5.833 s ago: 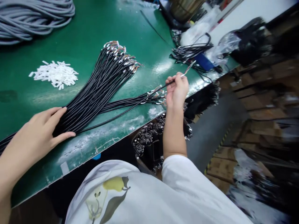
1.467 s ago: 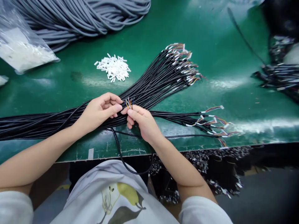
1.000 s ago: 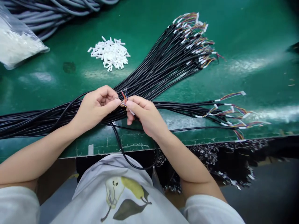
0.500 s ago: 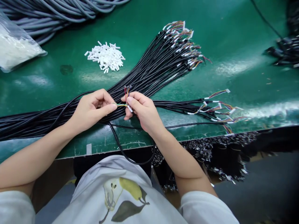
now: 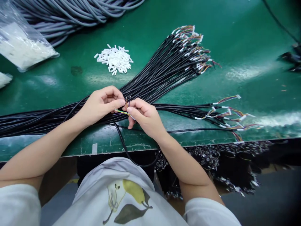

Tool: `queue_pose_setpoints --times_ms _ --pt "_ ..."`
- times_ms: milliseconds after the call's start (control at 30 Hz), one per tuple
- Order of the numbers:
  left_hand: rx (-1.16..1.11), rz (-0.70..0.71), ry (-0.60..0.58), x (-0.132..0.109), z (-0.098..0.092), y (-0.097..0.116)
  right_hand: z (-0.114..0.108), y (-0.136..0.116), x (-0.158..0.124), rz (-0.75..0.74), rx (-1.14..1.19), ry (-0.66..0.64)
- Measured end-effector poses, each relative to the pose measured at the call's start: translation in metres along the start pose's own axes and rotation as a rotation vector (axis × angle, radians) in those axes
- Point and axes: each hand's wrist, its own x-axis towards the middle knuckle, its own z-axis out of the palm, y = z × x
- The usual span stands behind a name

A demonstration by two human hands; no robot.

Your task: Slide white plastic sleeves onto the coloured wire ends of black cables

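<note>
My left hand (image 5: 103, 102) has its thumb and forefinger pinched at one of the thin upright wires beside my right fingertips. My right hand (image 5: 145, 117) is closed on the end of a cable, where thin coloured wires (image 5: 122, 111) fan out. Some green, yellow and white strands point left below my left thumb; others stand up between the hands. Both hands are over a thick bundle of black cables (image 5: 150, 73) whose upper ends carry white sleeves and coloured wires. A smaller group of cable ends (image 5: 225, 117) lies to the right.
A pile of small white tubes (image 5: 115, 59) sits on the green table (image 5: 218, 28). A clear plastic bag (image 5: 25, 47) and thick grey cables (image 5: 82, 14) lie at upper left. Many more cable ends (image 5: 211, 153) show below the table's front edge.
My left fingertips have moved from the green and yellow strands up to the upright wires. My right hand keeps its hold. The whole view has shifted slightly.
</note>
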Motion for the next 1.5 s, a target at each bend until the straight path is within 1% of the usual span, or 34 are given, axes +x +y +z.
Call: queue_pose_setpoints --times_ms 100,233,333,467,567,667,800,933,1000,1067,1167,1233,1300,1400,1500 --pt "0.034 0.069 0.013 -0.004 0.000 0.001 0.001 -0.001 0.001 -0.010 -0.025 0.041" --pt "0.102 0.176 0.022 -0.011 -0.003 -0.002 0.000 -0.003 0.000 -0.008 0.017 0.121" --pt "0.160 0.261 -0.039 -0.013 -0.006 -0.004 -0.001 -0.004 -0.001 -0.034 0.025 0.131" --pt "0.137 0.342 -0.150 -0.012 -0.009 -0.005 -0.002 -0.005 -0.004 -0.046 0.010 0.130" --pt "0.093 0.337 -0.160 -0.010 -0.009 -0.005 -0.003 -0.006 -0.006 -0.068 -0.002 0.122" --pt "0.079 0.333 -0.112 -0.009 -0.009 -0.006 -0.004 -0.007 -0.006 -0.071 0.009 0.104" --pt "0.075 0.347 -0.055 -0.009 -0.009 -0.010 -0.005 -0.007 -0.005 -0.057 0.101 0.045" --pt "0.125 0.319 -0.096 -0.012 -0.009 -0.009 -0.005 -0.006 -0.003 -0.011 0.157 0.003" --pt "0.164 0.349 -0.106 -0.013 -0.010 -0.008 -0.005 -0.005 -0.002 -0.005 0.185 -0.001" --pt "0.217 0.390 -0.089 -0.013 -0.011 -0.007 -0.005 -0.004 -0.002 -0.014 0.198 0.007" --pt "0.289 0.405 -0.069 -0.013 -0.014 -0.006 -0.005 -0.001 -0.003 -0.038 0.175 0.013" --pt "0.312 0.408 -0.077 -0.012 -0.015 -0.006 -0.005 0.000 -0.004 -0.060 0.165 0.010" --pt "0.328 0.441 -0.079 -0.010 -0.015 -0.006 -0.006 0.001 -0.005 -0.094 0.160 -0.003" --pt "0.337 0.514 -0.068 -0.008 -0.013 -0.005 -0.006 0.000 -0.006 -0.192 0.107 -0.028" --pt "0.337 0.510 -0.046 -0.008 -0.011 -0.004 -0.006 -0.004 -0.006 -0.301 -0.056 -0.009"
